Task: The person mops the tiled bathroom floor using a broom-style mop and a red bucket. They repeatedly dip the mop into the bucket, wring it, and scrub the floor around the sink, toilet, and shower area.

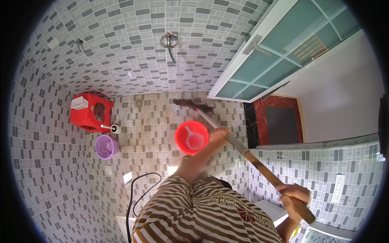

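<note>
My left hand [218, 135] is closed around the pale upper stretch of a long pole [243, 148], midway along it. Near the pole's brown wooden end, my right hand [294, 197] grips it too. At the far end, a dark fibrous head [194, 104] lies spread on the tiled floor by the back wall; whether it is a mop or a broom is unclear. Just left of my left hand stands a red basin [179, 141] with a clear plastic dipper [194, 141] inside.
On the left are a red plastic stool [82, 117] with a white box [79, 103] on it, a toilet brush [114, 128] and a purple basket [106, 147]. A black hose [131, 194] curls behind me. A glass-paned door [273, 60] stands ajar at right, beside a raised threshold [251, 124].
</note>
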### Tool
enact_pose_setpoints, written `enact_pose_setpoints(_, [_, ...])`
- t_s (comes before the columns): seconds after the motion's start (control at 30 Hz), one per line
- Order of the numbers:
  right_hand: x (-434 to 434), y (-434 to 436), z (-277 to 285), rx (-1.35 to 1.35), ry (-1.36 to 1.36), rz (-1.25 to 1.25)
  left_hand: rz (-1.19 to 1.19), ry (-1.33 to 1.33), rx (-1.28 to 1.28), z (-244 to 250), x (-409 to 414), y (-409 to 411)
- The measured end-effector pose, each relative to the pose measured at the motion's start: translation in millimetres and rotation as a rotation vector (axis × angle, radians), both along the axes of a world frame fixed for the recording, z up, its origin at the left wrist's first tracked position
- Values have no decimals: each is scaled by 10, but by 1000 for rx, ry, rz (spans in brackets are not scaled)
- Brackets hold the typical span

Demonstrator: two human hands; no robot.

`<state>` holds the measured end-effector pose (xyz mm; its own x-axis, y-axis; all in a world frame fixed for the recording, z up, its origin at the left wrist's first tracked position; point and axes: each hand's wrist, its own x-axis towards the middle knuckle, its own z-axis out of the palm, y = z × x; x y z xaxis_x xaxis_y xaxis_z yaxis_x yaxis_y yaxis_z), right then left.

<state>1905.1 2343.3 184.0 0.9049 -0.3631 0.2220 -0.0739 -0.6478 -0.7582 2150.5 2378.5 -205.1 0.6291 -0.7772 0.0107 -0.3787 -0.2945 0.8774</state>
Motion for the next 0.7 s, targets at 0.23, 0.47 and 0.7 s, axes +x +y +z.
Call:
enact_pose_setpoints(0.23, [-243, -54, 192, 38, -43, 5, -9, -61, 41, 318, -123, 37])
enact_pose_setpoints(0.47, [-114, -200, -242, 220, 83, -6, 213, -18, 42, -245, 56, 114])
enact_pose_setpoints(0.7, [-74, -337, -457, 373, 236, 15, 288, -117, -2, -251, 109, 197])
